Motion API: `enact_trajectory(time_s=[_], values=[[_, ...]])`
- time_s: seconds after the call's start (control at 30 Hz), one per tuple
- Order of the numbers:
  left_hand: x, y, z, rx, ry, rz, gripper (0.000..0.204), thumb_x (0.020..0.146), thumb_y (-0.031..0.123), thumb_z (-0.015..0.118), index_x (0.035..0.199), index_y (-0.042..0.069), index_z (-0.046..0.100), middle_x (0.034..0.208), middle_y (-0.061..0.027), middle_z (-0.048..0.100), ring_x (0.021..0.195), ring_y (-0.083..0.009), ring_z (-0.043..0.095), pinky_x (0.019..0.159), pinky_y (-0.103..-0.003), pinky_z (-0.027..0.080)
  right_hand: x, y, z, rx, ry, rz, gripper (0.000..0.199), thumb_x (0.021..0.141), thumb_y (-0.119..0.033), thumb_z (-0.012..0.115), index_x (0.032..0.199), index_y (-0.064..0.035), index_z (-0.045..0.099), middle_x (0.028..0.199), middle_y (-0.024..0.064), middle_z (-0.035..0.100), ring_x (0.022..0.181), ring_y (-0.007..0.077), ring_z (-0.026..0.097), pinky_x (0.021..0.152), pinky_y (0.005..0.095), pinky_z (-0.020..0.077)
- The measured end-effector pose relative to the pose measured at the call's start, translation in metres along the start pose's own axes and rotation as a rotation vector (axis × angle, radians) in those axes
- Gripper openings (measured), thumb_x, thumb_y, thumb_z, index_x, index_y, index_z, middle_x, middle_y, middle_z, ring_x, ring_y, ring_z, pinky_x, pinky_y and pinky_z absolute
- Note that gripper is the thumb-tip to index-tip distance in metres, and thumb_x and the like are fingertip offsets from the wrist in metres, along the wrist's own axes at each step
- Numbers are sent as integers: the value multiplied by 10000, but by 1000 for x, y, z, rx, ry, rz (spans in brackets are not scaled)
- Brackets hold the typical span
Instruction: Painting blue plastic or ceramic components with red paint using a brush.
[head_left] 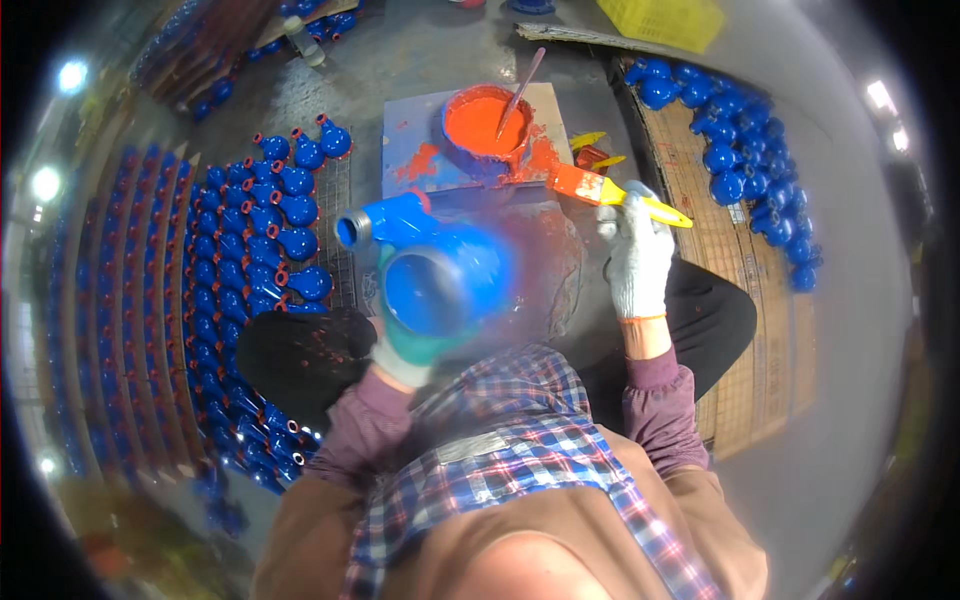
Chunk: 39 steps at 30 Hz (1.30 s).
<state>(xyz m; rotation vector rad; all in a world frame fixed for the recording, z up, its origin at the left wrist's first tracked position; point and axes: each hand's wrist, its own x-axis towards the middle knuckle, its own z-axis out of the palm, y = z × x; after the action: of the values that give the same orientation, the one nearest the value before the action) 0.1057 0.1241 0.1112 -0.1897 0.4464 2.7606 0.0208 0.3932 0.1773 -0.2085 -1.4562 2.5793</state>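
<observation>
Paintbrush point(588, 184) with a yellow handle and orange-coated bristles is gripped in the right hand point(640, 255), which is gloved in white and seen toward half past two, its fingers closed around the handle. The bristles are pointed toward ten o'clock, close to the edge of a paint-smeared board point(408, 130); whether the board is touched by them cannot be told. Just off centre toward nine o'clock, a blue fitting point(470, 265) is held up by the left hand point(410, 345), gloved in green and white and clamped on it from the seven o'clock side; most of its fingers are hidden. The fitting is partly blurred, its wide round mouth turned upward and a side branch with a threaded end pointed toward ten o'clock. At twelve o'clock, a bowl point(485, 168) of orange paint point(480, 122) is set on the board, with a stick point(521, 95) leaned in it. Blue parts point(298, 210) with red ends are laid in rows at nine to ten o'clock, and more blue pieces point(728, 186) are grouped at two o'clock. A yellow crate point(660, 22) is seen at one o'clock.
</observation>
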Motion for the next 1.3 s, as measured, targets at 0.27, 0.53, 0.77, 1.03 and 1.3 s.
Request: enact_trajectory(time_s=[0.27,0.53,0.77,1.03,1.3], values=[[-15,81,49,-2,1,128,636,908,497,607,1368,72,499,1394,-131,520,1270,-305,503,1101,-505,382,84,37,34,-590,-113,-352,263,933,-191,641,1084,25,641,816,64,688,664,99,646,585,242,494],[8,93,80,193,26,-50,905,825,640,626,1467,67,344,1441,-228,433,1244,-448,507,971,-646,461,125,87,42,-1335,-179,-584,289,882,-358,657,887,-71,616,816,154,636,764,361,633,666,440,497],[0,79,73,400,49,63,439,989,310,561,1360,84,500,1233,-21,585,1105,-132,585,980,-332,479,102,56,32,-1398,-254,-781,285,886,-340,684,851,-67,609,768,153,634,672,364,630,586,431,483],[-8,79,80,790,86,122,438,942,166,631,1341,57,487,1257,-35,569,1144,-145,560,975,-332,477,90,45,4,-722,-63,-150,297,959,-304,612,1000,-18,678,872,69,682,680,125,603,599,272,472],[6,81,103,2134,-315,1124,597,633,145,826,1192,126,616,1255,-151,534,1114,-391,539,907,-463,491,66,-3,16,-572,-133,-2,333,974,-356,592,933,-37,680,640,-23,587,501,45,456,461,214,327]])
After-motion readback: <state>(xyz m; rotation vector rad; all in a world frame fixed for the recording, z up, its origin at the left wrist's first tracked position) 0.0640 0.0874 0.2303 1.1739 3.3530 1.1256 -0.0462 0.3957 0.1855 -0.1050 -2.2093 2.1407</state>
